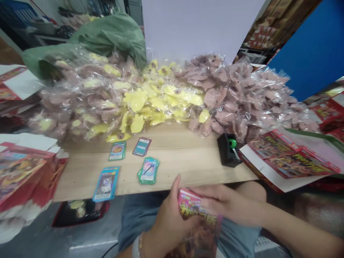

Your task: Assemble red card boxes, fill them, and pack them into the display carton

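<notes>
Over my lap, both hands are around a printed box [200,233] with pink and red artwork and large yellow lettering. My left hand [172,218] grips its left side, with the thumb across the front and the fingers along the edge. My right hand [228,204] is closed over its upper right part, its fingers lying along the top. The lower end of the box runs out of view. Ahead on the wooden table [182,157] lie small card stacks: blue [106,184], green with a fork picture [149,170], green with a round picture [117,150], and dark teal [142,146].
Bagged yellow figures [161,98] and bagged pinkish figures [242,96] heap along the back. A black tape dispenser [228,150] stands at right, beside printed cartons [290,154]. More red cartons [27,168] are stacked at left. A green sack [113,36] sits behind.
</notes>
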`<act>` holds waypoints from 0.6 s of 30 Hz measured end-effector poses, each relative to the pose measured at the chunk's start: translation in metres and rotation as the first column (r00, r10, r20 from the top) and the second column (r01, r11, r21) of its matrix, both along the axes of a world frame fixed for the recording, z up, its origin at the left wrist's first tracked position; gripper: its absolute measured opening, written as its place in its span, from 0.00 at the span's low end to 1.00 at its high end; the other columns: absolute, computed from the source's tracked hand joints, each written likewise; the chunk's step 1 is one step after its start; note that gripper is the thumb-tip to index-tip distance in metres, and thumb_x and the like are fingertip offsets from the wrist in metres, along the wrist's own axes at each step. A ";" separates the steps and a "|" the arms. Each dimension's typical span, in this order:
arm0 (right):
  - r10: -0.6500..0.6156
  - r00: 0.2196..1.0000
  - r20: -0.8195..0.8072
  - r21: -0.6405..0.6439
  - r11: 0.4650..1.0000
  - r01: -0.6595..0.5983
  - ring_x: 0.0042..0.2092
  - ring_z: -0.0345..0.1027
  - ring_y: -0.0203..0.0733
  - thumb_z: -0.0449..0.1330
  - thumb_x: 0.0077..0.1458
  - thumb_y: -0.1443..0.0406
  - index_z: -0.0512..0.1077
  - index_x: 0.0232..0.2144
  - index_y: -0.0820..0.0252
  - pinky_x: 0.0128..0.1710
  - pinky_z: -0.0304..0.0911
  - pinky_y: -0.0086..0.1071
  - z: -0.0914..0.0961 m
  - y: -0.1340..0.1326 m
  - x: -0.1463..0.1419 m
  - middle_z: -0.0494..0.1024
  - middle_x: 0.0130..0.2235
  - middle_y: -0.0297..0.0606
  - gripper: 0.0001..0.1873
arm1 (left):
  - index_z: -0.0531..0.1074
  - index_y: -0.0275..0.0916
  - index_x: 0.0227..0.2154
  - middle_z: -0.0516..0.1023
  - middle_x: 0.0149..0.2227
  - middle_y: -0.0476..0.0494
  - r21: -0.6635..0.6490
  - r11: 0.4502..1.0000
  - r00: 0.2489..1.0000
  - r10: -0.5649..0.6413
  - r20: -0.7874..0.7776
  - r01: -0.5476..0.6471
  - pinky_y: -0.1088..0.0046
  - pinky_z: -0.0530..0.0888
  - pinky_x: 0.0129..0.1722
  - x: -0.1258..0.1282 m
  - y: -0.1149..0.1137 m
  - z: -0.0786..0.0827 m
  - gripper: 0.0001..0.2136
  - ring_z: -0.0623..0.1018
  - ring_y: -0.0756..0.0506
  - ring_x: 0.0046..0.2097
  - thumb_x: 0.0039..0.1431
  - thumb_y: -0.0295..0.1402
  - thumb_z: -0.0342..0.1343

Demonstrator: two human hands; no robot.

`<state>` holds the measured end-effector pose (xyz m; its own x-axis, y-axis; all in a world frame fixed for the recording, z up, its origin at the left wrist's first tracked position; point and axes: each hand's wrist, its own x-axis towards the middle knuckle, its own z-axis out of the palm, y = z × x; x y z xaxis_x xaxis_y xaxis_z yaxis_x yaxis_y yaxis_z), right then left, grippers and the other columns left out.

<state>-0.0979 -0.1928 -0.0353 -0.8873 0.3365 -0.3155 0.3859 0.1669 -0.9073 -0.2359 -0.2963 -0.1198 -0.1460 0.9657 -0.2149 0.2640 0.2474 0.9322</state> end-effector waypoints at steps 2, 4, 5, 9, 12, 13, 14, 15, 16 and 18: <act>0.020 1.000 0.003 0.193 0.981 -0.020 0.54 0.59 0.45 0.51 0.57 0.58 0.59 0.56 0.53 0.53 0.56 0.39 -0.004 -0.012 0.003 0.65 0.54 0.42 0.24 | 0.38 0.38 0.61 0.64 0.52 0.36 0.069 0.995 0.998 0.068 0.017 -0.069 0.63 0.66 0.49 -0.005 0.007 0.003 0.50 0.70 0.41 0.48 0.39 0.35 0.65; -0.102 0.995 -0.019 0.382 0.919 0.102 0.56 0.56 0.46 0.52 0.56 0.57 0.60 0.55 0.52 0.54 0.55 0.41 -0.015 -0.019 0.013 0.61 0.56 0.43 0.24 | 0.49 0.39 0.59 0.66 0.51 0.38 0.118 0.991 0.991 -0.080 0.108 0.068 0.66 0.68 0.47 -0.019 0.021 0.015 0.39 0.71 0.44 0.45 0.44 0.33 0.62; -0.249 0.966 -0.070 0.452 0.856 0.253 0.55 0.57 0.47 0.51 0.55 0.57 0.62 0.53 0.51 0.53 0.57 0.41 -0.023 -0.017 0.021 0.61 0.55 0.43 0.22 | 0.56 0.41 0.56 0.69 0.48 0.41 0.147 0.966 0.964 -0.231 0.134 0.212 0.68 0.69 0.45 -0.029 0.030 0.024 0.31 0.73 0.45 0.43 0.49 0.32 0.58; -0.920 0.355 -0.164 0.422 0.260 0.869 0.50 0.62 0.49 0.50 0.54 0.57 0.63 0.50 0.56 0.45 0.63 0.44 -0.050 0.039 0.072 0.61 0.52 0.48 0.21 | 0.69 0.45 0.47 0.73 0.42 0.45 0.379 0.788 0.875 -0.441 -0.201 0.485 0.72 0.70 0.43 -0.063 0.081 0.058 0.14 0.73 0.47 0.43 0.59 0.30 0.47; -0.984 0.123 0.127 0.260 0.153 0.953 0.38 0.69 0.47 0.53 0.51 0.58 0.62 0.47 0.61 0.34 0.68 0.44 -0.058 0.100 0.102 0.66 0.46 0.50 0.22 | 0.64 0.43 0.52 0.70 0.48 0.42 0.536 0.699 0.864 -0.253 -0.435 0.474 0.70 0.68 0.47 -0.058 0.124 0.059 0.17 0.71 0.46 0.48 0.60 0.29 0.46; -0.971 0.139 0.195 0.198 0.177 0.964 0.33 0.70 0.46 0.55 0.50 0.59 0.64 0.44 0.63 0.31 0.68 0.44 -0.059 0.116 0.107 0.69 0.42 0.49 0.19 | 0.62 0.43 0.53 0.70 0.48 0.41 0.517 0.686 0.833 -0.246 -0.496 0.511 0.69 0.69 0.47 -0.052 0.136 0.055 0.18 0.71 0.45 0.48 0.60 0.30 0.46; -0.955 0.172 0.242 0.134 0.209 0.969 0.30 0.70 0.45 0.57 0.48 0.61 0.66 0.39 0.65 0.28 0.68 0.44 -0.060 0.129 0.109 0.71 0.37 0.48 0.17 | 0.60 0.44 0.55 0.70 0.48 0.41 0.466 0.689 0.789 -0.259 -0.557 0.555 0.68 0.70 0.46 -0.046 0.144 0.050 0.19 0.72 0.45 0.47 0.60 0.31 0.45; -0.938 0.204 0.280 0.066 0.231 0.971 0.27 0.70 0.45 0.58 0.46 0.62 0.67 0.35 0.66 0.26 0.68 0.44 -0.061 0.138 0.110 0.72 0.33 0.47 0.14 | 0.58 0.44 0.56 0.70 0.47 0.41 0.402 0.701 0.743 -0.274 -0.610 0.589 0.68 0.71 0.44 -0.042 0.150 0.045 0.19 0.73 0.46 0.45 0.61 0.31 0.45; -0.923 0.236 0.302 0.001 0.248 0.969 0.26 0.70 0.45 0.60 0.44 0.64 0.67 0.32 0.66 0.25 0.68 0.44 -0.062 0.142 0.109 0.72 0.29 0.45 0.12 | 0.56 0.45 0.56 0.70 0.47 0.41 0.352 0.708 0.704 -0.286 -0.650 0.612 0.68 0.72 0.42 -0.039 0.154 0.041 0.20 0.74 0.46 0.43 0.61 0.32 0.44; -0.919 0.281 0.278 -0.096 0.264 0.960 0.26 0.70 0.45 0.61 0.41 0.65 0.66 0.28 0.64 0.27 0.68 0.43 -0.065 0.140 0.109 0.72 0.26 0.43 0.10 | 0.59 0.46 0.55 0.70 0.48 0.41 0.340 0.685 0.671 -0.291 -0.682 0.644 0.68 0.72 0.43 -0.039 0.158 0.034 0.18 0.73 0.46 0.44 0.62 0.31 0.43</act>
<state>0.0114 -0.0525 -0.1000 0.0694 0.8111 -0.5807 0.2551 -0.5772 -0.7757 -0.2746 -0.1379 -0.0858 0.4443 0.8479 0.2893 0.6801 -0.5294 0.5071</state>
